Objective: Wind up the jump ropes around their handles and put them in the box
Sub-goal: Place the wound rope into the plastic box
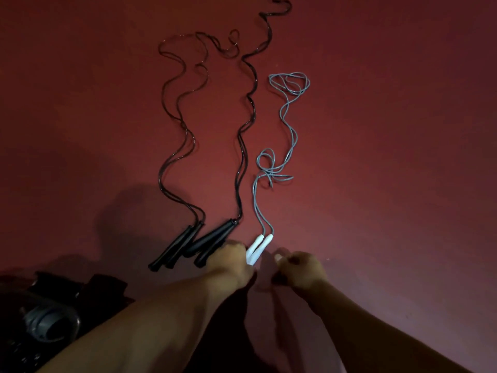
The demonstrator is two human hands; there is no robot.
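Three jump ropes lie stretched out on a dark red floor. The right one has two white handles (257,247) and a grey cord (286,130) that loops away from me. My left hand (231,261) grips the near ends of the white handles. My right hand (298,267) hovers just right of them with its fingers curled, and nothing shows in it. Left of these lie two pairs of black handles (212,239) (176,251), each with a black cord (243,135) (176,135) running far up the floor.
At the lower left sits a dark bag or box (80,289) with a grey cylindrical object (51,323) beside it, both in deep shadow. Red floor (390,157) stretches to the right of the ropes.
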